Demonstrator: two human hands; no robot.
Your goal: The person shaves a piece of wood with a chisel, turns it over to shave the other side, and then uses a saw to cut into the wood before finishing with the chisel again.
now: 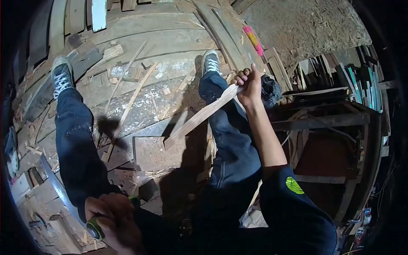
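Note:
My right hand [247, 87] is raised over the right knee, fingers curled round the narrowed upper end of a long wooden slat [202, 114]. The slat slants down to the left, and its lower end overlaps a flat board [146, 153] on the floor. At the lower left, my left hand [111, 216] is closed in a fist around the green and black handle of a handsaw [59, 191]. The shiny blade stretches up beside my left leg, partly hidden by the trouser leg and hand.
Wood scraps and thin sticks [129, 108] litter the plank floor between my feet. A pink and yellow fuzzy thing [254, 40] lies beyond the right foot. On the right stand a wooden frame [321, 121] and stacked strips [361, 85]. Boards [57, 25] lean at the upper left.

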